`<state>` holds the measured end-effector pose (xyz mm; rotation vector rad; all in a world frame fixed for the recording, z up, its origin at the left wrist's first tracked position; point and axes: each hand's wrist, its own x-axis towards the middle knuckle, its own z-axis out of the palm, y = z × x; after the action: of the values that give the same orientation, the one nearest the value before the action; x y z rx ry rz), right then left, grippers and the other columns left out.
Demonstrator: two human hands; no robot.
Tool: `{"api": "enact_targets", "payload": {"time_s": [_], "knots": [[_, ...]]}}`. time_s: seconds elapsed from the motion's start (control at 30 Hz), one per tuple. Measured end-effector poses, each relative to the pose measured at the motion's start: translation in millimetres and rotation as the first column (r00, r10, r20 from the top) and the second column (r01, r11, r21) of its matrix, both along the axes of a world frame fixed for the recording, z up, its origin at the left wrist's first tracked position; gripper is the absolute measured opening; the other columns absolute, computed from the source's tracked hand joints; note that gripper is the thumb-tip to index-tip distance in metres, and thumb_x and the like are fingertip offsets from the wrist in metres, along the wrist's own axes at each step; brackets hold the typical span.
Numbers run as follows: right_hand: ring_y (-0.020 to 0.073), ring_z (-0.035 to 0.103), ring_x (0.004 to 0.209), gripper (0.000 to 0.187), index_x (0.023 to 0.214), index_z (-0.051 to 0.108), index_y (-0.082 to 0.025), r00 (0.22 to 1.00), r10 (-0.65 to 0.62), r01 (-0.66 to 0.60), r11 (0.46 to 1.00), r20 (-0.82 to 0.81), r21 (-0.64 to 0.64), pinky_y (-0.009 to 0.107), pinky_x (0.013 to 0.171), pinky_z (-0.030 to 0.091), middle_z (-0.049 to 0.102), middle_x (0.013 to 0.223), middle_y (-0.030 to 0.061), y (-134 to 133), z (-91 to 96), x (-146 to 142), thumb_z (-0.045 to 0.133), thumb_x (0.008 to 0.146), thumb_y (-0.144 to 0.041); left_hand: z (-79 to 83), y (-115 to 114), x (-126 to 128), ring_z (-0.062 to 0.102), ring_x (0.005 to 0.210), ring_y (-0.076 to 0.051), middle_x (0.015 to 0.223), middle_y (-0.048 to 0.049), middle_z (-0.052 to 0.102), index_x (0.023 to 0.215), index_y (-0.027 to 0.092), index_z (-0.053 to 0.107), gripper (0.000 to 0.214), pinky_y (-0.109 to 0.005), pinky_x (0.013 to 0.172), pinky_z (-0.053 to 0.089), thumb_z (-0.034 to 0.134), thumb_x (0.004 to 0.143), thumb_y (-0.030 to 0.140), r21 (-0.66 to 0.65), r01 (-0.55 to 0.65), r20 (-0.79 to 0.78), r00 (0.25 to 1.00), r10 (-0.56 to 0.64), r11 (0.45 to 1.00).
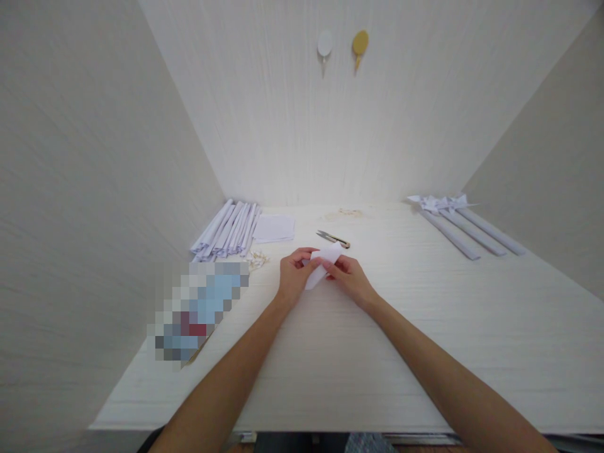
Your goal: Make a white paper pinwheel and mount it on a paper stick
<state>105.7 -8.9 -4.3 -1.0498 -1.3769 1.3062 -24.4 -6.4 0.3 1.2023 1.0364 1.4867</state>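
Observation:
Between my two hands is a small folded sheet of white paper (325,254), held above the middle of the table. My left hand (298,272) pinches its left side, thumb on top and fingers behind. On the right side, my right hand (350,277) grips the paper with the thumb on its face. The fingers behind the sheet are partly hidden. Just beyond the paper lies a pair of thread snips (333,239) with dark blades. A short stack of white paper squares (274,228) rests farther back to the left.
Rolled white paper tubes (231,229) are piled at the back left, with small pale bits (257,259) nearby. A blurred-out flat item (207,308) lies at left. Several paper sticks with folded tops (455,229) lie at the back right. Walls enclose the table (425,327).

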Motion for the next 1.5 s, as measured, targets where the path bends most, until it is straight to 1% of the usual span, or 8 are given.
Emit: {"api": "enact_targets", "payload": {"time_s": [0.27, 0.47, 0.63, 0.73, 0.9, 1.07, 1.2, 1.5], "knots": [[0.0135, 0.055, 0.065, 0.037, 0.071, 0.064, -0.015, 0.99, -0.048, 0.039, 0.997, -0.129, -0.072, 0.028, 0.061, 0.045, 0.064, 0.066, 0.0027, 2, -0.5, 2, 0.066, 0.057, -0.049, -2.9, 0, 1, 0.057, 0.075, -0.015, 0.083, -0.005, 0.066, 0.073, 0.016, 0.066, 0.027, -0.026, 0.066, 0.045, 0.06, 0.067, 0.041, -0.058, 0.121, 0.092, 0.989, -0.116, 0.991], [0.0136, 0.057, 0.069, 0.037, 0.08, 0.063, -0.015, 0.965, -0.117, 0.087, 0.987, -0.234, -0.136, 0.025, 0.058, 0.046, 0.066, 0.076, 0.0054, 4, -2.9, 4, 0.067, 0.059, -0.045, -4.4, 3, 0, 0.056, 0.066, -0.01, 0.075, 0.0001, 0.063, 0.079, 0.017, 0.058, 0.026, -0.023, 0.063, 0.045, 0.068, 0.058, 0.029, -0.08, 0.015, 0.135, 0.991, -0.004, 0.997], [0.0131, 0.059, 0.074, 0.058, 0.119, 0.043, -0.027, 0.968, -0.129, 0.13, 0.991, -0.217, -0.01, 0.025, 0.06, 0.049, 0.064, 0.091, 0.0035, 3, -0.5, 7, 0.064, 0.066, -0.04, -1.4, 3, -1, 0.048, 0.052, -0.007, 0.054, 0.0045, 0.055, 0.063, 0.016, 0.055, 0.017, -0.02, 0.053, 0.04, 0.067, 0.056, 0.027, -0.112, -0.052, -0.001, 0.999, 0.053, 0.992], [0.0158, 0.058, 0.09, 0.061, 0.121, 0.043, -0.031, 0.981, -0.126, 0.152, 0.97, -0.146, 0.188, 0.03, 0.071, 0.05, 0.056, 0.113, 0.0062, 6, -0.9, 14, 0.066, 0.065, -0.038, -0.5, 3, -2, 0.048, 0.051, -0.007, 0.052, 0.0054, 0.054, 0.063, 0.017, 0.054, 0.019, -0.02, 0.053, 0.04, 0.067, 0.056, 0.028, -0.136, -0.046, 0.025, 0.998, 0.05, 0.99], [0.0239, 0.041, 0.119, 0.015, 0.083, 0.067, -0.026, 0.934, -0.297, 0.112, 0.772, 0.2, 0.626, 0.044, 0.093, 0.039, 0.04, 0.134, 0.0051, 6, -2.7, 26, 0.064, 0.07, -0.032, -2.2, 6, -7, 0.044, 0.05, -0.006, 0.053, 0.0057, 0.052, 0.064, 0.016, 0.055, 0.02, -0.019, 0.052, 0.035, 0.068, 0.055, 0.03, -0.187, -0.09, 0.089, 0.99, 0.108, 0.978], [0.0221, 0.037, 0.123, 0.017, 0.08, 0.069, -0.029, 0.796, -0.405, -0.2, 0.525, 0.449, 0.827, 0.047, 0.099, 0.029, 0.047, 0.129, 0.0021, 0, -4.5, 26, 0.056, 0.076, -0.019, -2.8, 9, -9, 0.042, 0.048, -0.004, 0.05, 0.0066, 0.05, 0.063, 0.015, 0.055, 0.023, -0.019, 0.05, 0.032, 0.07, 0.053, 0.03, -0.201, -0.135, 0.113, 0.981, 0.16, 0.97], [0.021, 0.036, 0.124, 0.015, 0.078, 0.07, -0.03, 0.724, -0.426, -0.319, 0.489, 0.542, 0.812, 0.045, 0.1, 0.028, 0.05, 0.128, 0.0009, 0, -6.5, 23, 0.057, 0.077, -0.023, 0.5, 8, -11, 0.042, 0.046, -0.005, 0.049, 0.0065, 0.051, 0.065, 0.015, 0.054, 0.029, -0.019, 0.048, 0.03, 0.072, 0.049, 0.03, -0.237, -0.116, 0.161, 0.974, 0.157, 0.964], [0.0209, 0.031, 0.128, 0.016, 0.075, 0.07, -0.029, 0.73, -0.439, -0.326, 0.45, 0.524, 0.831, 0.045, 0.099, 0.027, 0.053, 0.125, 0.0023, 1, -6.3, 22, 0.055, 0.079, -0.03, 11.2, 9, -18, 0.053, 0.055, -0.007, 0.059, 0.0039, 0.06, 0.083, 0.016, 0.05, 0.044, -0.021, 0.059, 0.041, 0.07, 0.045, 0.015, -0.329, 0.023, 0.412, 0.903, 0.121, 0.944]]}}
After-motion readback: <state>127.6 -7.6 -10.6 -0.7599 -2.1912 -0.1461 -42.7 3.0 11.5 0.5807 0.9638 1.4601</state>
